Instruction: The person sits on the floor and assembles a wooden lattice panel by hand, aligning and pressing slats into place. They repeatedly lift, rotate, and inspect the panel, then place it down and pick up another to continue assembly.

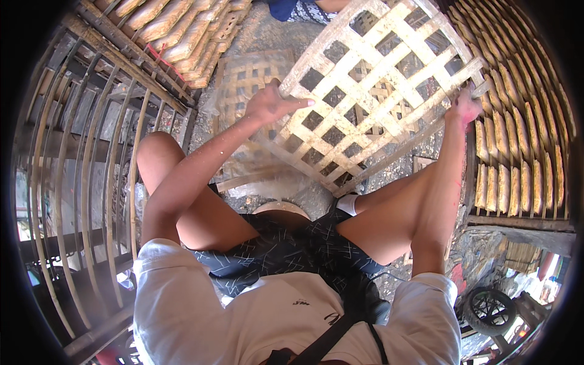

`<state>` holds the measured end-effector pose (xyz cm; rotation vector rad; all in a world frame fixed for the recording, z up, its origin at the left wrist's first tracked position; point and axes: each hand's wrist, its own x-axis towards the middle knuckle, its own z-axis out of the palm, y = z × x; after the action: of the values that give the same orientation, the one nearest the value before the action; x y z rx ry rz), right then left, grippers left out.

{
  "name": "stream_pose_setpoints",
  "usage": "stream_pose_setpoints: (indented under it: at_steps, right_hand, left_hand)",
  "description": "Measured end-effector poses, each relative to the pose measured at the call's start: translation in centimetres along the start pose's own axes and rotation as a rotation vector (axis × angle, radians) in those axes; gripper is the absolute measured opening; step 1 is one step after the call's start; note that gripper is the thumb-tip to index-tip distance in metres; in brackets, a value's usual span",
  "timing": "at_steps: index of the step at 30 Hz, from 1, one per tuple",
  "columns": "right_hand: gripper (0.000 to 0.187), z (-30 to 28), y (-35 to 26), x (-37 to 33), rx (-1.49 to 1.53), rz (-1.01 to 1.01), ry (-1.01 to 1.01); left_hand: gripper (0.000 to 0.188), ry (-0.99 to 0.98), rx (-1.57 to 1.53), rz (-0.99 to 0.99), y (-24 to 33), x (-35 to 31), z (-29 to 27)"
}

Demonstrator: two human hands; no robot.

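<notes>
A large woven bamboo lattice panel (345, 125) in a wooden frame is held up, tilted, in front of me. My left hand (267, 106) grips its left edge, the thumb stretched along the slats and the fingers wrapped behind. At the right edge, my right hand (464, 108) is closed around the frame near a corner. Through the square gaps I see the ground and part of another lattice. Another lattice panel (252, 73) lies on the ground behind my left hand, partly blurred.
Slatted racks hold rows of pale, flat, rough-edged pieces at upper left (164, 27) and right (517, 176). A bamboo-barred rack (91, 140) stands close on my left. Another person's dark clothing (304, 10) shows at the top. A wheel (490, 310) stands at lower right.
</notes>
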<state>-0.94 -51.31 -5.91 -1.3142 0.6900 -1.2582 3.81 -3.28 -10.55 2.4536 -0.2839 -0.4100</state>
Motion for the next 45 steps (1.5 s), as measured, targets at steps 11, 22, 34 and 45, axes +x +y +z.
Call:
stream_pose_setpoints:
  at_steps: [11,22,34,45]
  right_hand:
    - [0.038,1.3,-2.3,-0.6,-0.186,-0.12,-0.013]
    - [0.039,3.9,-2.1,-4.2,-0.547,-0.39,-0.079]
    - [0.044,5.0,-7.2,-7.8,-0.498,-0.499,-0.226]
    - [0.043,4.6,-8.2,-6.8,-0.582,-0.609,-0.146]
  left_hand:
    - [0.062,-0.095,-0.401,0.226,2.0,-0.6,-1.9]
    - [0.038,0.021,-0.885,0.453,3.0,-1.6,-2.6]
    - [0.028,0.108,-0.972,0.501,5.0,-0.4,-5.0]
    - [0.04,-0.003,-1.004,0.515,4.8,-0.2,-6.1]
